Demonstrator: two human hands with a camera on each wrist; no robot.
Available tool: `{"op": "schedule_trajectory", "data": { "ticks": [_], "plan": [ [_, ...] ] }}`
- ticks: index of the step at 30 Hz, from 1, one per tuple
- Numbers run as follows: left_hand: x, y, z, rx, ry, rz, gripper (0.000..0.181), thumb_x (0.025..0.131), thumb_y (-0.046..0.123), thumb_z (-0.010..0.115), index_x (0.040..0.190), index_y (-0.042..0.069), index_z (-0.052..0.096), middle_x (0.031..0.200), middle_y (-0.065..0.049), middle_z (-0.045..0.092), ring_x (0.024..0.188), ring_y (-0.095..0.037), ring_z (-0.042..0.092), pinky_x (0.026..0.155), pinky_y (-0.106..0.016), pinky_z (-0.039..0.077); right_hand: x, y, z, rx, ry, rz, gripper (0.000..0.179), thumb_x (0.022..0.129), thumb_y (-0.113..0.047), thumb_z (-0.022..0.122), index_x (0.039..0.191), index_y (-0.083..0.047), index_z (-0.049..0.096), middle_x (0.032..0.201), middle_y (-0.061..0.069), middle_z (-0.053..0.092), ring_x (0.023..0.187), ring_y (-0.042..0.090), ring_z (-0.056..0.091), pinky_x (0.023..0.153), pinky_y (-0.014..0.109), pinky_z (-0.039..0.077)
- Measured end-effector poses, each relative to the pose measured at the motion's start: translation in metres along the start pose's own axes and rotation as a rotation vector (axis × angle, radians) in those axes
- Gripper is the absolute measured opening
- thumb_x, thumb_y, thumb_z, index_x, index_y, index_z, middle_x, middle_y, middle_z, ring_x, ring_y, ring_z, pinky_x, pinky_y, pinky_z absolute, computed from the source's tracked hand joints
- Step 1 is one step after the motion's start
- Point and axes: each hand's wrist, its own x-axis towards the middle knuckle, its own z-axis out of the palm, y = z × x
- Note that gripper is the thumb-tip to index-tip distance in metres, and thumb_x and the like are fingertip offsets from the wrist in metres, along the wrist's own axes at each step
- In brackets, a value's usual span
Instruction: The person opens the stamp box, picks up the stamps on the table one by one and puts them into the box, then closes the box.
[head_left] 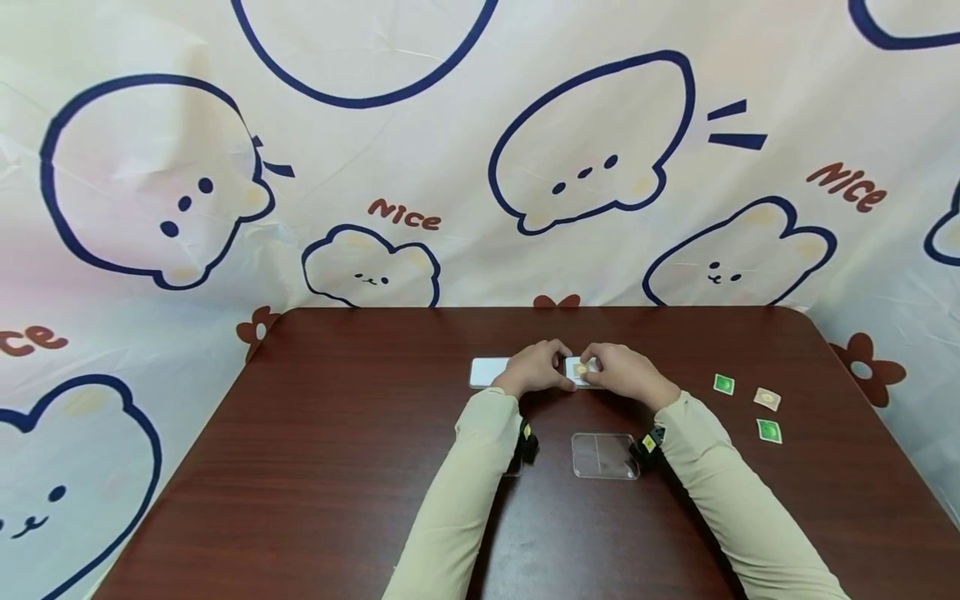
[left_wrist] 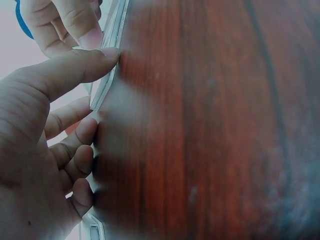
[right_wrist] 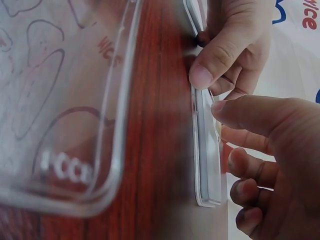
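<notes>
Between the hands lies a flat, clear-edged white case (head_left: 572,382), also seen edge-on in the right wrist view, where the case (right_wrist: 207,165) rests on the table. My left hand (head_left: 537,367) holds its left end, the thumb on the near edge and the fingers behind. Over the top of the case, my right hand (head_left: 628,372) pinches a small beige square (head_left: 581,369) between thumb and forefinger. The square is mostly covered by those fingers. A second white case (head_left: 487,372) lies just left, partly behind the left hand.
A clear plastic lid (head_left: 604,457) lies nearer on the brown table (head_left: 315,467), beside the right wrist. Another clear edge (head_left: 513,472) shows under the left wrist. To the right are two green squares (head_left: 723,384) and a beige one (head_left: 767,398). A printed curtain (head_left: 465,167) hangs behind.
</notes>
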Motion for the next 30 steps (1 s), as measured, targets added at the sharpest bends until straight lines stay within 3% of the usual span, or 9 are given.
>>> {"op": "schedule_trajectory", "data": {
  "ticks": [15,22,30],
  "plan": [
    [-0.002,-0.001,0.0,-0.003,0.007,0.009,0.059,0.078,0.042,0.078,0.13,0.023,0.057,0.104,0.005,0.058,0.088,-0.011,0.053,0.072,-0.026,0.043,0.005,0.0,0.004,-0.027,-0.017,0.009,0.03,0.09,-0.022,0.065,0.115,-0.006,0.064,0.104,0.012,0.067,0.081,0.018,0.058,0.07,0.035,0.048],
    [0.0,0.0,0.001,-0.002,0.013,0.016,0.056,0.078,0.041,0.078,0.127,0.023,0.058,0.099,0.004,0.056,0.084,-0.012,0.052,0.068,-0.025,0.041,-0.002,0.005,-0.003,-0.01,0.014,0.037,0.034,0.092,-0.024,0.065,0.12,-0.005,0.062,0.11,0.015,0.066,0.084,0.02,0.059,0.072,0.037,0.049],
    [-0.001,-0.001,0.0,-0.014,0.004,0.021,0.057,0.08,0.041,0.077,0.13,0.023,0.056,0.1,0.003,0.055,0.086,-0.012,0.052,0.068,-0.026,0.041,-0.02,0.028,-0.021,0.093,0.081,0.076,0.031,0.093,-0.024,0.064,0.117,-0.006,0.062,0.079,0.007,0.052,0.065,0.018,0.047,0.056,0.029,0.039]
  ]
}}
